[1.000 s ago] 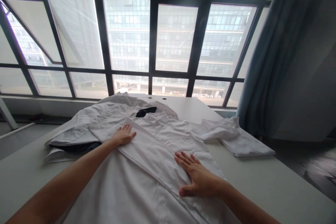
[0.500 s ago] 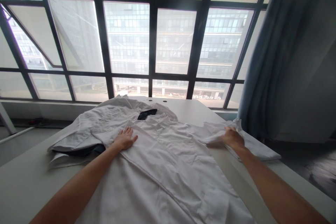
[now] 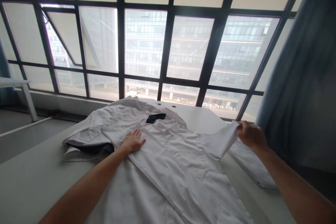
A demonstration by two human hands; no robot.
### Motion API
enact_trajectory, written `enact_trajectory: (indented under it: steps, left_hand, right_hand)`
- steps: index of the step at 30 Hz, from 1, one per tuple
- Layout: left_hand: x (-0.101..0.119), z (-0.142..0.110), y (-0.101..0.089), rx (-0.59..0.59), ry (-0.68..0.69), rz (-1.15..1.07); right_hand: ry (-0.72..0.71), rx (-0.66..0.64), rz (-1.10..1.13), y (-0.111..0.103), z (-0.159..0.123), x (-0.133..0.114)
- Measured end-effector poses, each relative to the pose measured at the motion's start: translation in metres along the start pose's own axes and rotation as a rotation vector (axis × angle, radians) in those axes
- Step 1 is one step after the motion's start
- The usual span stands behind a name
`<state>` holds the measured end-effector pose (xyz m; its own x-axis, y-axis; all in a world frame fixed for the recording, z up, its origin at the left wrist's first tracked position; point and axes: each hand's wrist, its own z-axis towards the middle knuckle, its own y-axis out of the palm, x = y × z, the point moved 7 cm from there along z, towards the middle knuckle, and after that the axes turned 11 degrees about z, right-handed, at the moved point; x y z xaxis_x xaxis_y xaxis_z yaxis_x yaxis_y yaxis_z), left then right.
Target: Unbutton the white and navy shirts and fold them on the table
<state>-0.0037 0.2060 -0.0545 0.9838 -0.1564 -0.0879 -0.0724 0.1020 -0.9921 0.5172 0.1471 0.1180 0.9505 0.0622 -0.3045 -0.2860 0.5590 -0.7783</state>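
Note:
A white shirt (image 3: 181, 168) with a collar lies spread over the table, its lower part running out of view toward me. My left hand (image 3: 133, 141) rests flat on the shirt's upper left part, fingers stretched out. My right hand (image 3: 252, 135) is closed on the end of the shirt's right sleeve (image 3: 219, 141), which it holds raised and pulled out to the side. Behind and to the left of the shirt lies more crumpled white clothing (image 3: 105, 120). Dark cloth (image 3: 156, 118) shows near the collar.
The white table (image 3: 39, 171) reaches toward the windows (image 3: 145, 42). A folded white cloth (image 3: 256, 168) lies at its right side, under my right forearm. A blue-grey curtain (image 3: 296, 94) hangs at the right. Another white table (image 3: 26, 94) stands at the far left.
My right hand has lifted the sleeve and drawn it outward, so it is now stretched off the table. My left hand stays flat on the shirt. The view has turned slightly left.

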Motion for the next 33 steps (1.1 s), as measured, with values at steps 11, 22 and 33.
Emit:
enact_trajectory:
  steps: [11,22,33]
  left_hand:
    - [0.004,-0.007,-0.007,-0.023,-0.009,0.017]
    - [0.011,-0.019,-0.029,0.213,-0.001,0.005]
    - [0.134,-0.123,-0.063,-0.324,0.319,-1.067]
  right_hand:
    - [-0.185,-0.772,0.194,0.056,-0.071,-0.102]
    - [-0.171,-0.564,-0.138,0.052,-0.103,-0.095]
    - [0.346,-0.586,1.368,0.005,-0.149,-0.188]
